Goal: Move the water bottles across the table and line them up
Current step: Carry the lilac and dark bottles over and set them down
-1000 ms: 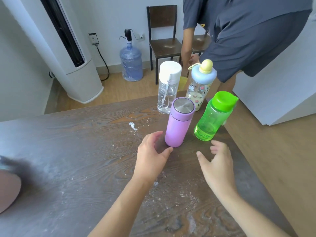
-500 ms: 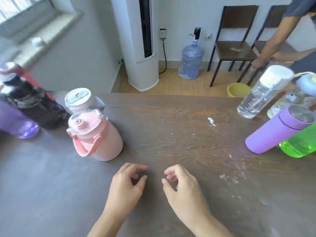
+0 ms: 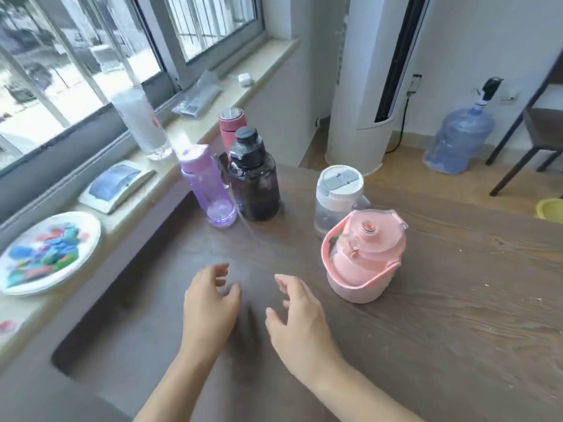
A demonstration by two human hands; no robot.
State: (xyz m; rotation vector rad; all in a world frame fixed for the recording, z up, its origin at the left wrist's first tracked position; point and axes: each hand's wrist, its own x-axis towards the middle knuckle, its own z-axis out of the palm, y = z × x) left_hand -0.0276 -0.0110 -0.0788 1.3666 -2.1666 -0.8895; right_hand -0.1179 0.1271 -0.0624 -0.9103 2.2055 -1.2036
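both hands empty | left hand [image 3: 210,303] and right hand [image 3: 297,312] fingers loosely spread, just in front of pink jug [image 3: 364,257] | i'd wrap its body, not the strap

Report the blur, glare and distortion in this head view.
Head view: motion blur smears the purple bottle and both hands; bright daylight washes out the window; wide-angle distortion bends the white tower unit and the table edges.

Views: one only, so nothing is shared between two.
Position: head-worn, above the table [image 3: 457,345].
Facing: forward and down, angled left toward the window [image 3: 91,56].
Nearness: close; both forearms enter from the bottom edge.
Lens: wide-angle, edges bowed.
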